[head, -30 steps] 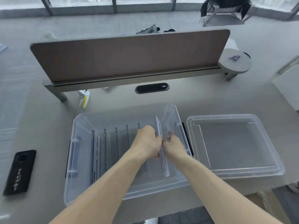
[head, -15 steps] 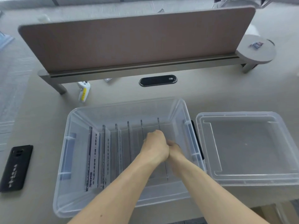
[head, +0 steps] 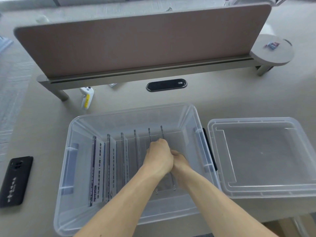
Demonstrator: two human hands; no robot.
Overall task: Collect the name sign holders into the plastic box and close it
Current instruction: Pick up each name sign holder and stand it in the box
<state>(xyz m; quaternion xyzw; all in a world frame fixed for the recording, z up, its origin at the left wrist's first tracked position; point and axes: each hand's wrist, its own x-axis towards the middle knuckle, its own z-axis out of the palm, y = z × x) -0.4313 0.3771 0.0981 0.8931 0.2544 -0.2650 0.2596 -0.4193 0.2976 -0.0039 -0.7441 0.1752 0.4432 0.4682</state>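
Name sign holder (head: 168,181) upright in plastic box (head: 119,115), seemingly gripped beneath closed left hand (head: 158,157) and right hand (head: 180,161)

Both forearms are bare and enter from the lower edge of the frame, converging toward its centre. The left hand (head: 158,157) is curled into a loose fist, knuckles up, back of the hand facing the camera. The right hand (head: 180,162) sits just right of it, touching it, fingers curled and largely hidden behind the left.
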